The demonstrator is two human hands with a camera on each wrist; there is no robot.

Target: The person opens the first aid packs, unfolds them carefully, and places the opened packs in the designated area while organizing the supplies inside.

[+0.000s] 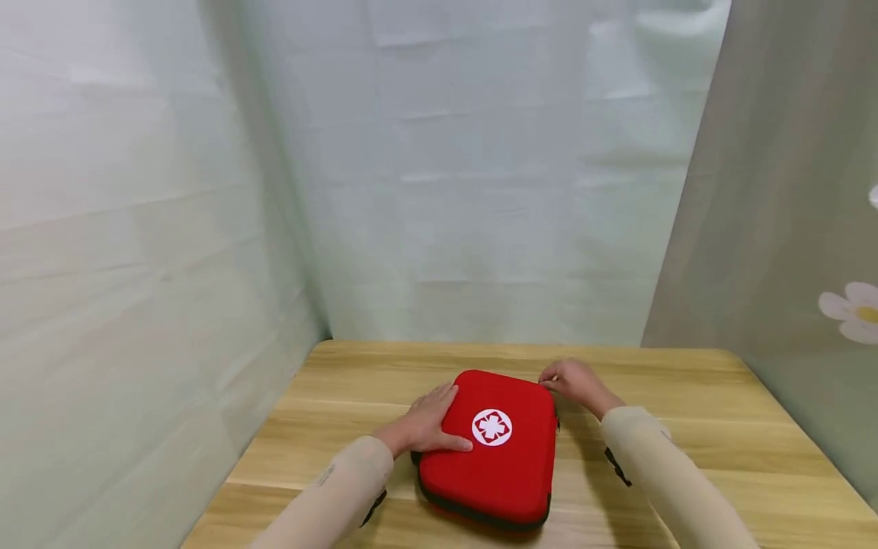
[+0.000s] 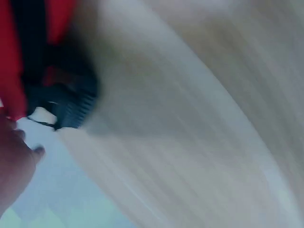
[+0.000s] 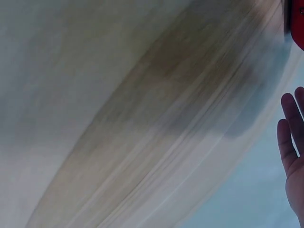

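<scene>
A red first-aid case (image 1: 507, 480) with a white round emblem (image 1: 491, 427) lies closed on the wooden table. My left hand (image 1: 427, 421) rests on its left side, thumb laid over the lid and fingers straight along the edge. At the far right corner, the thumb and forefinger of my right hand (image 1: 578, 383) pinch at the zip; the zipper pull is hidden by them. The other fingers (image 3: 287, 142) stretch out in the right wrist view. A black ribbed strap end (image 2: 71, 95) hangs off the case in the left wrist view.
The wooden table (image 1: 686, 396) has rounded far corners. Pale curtains (image 1: 480, 191) hang behind it and on the left, with a flower-printed curtain (image 1: 775, 229) on the right. Dark wrist straps (image 1: 617, 467) hang below the light sleeves.
</scene>
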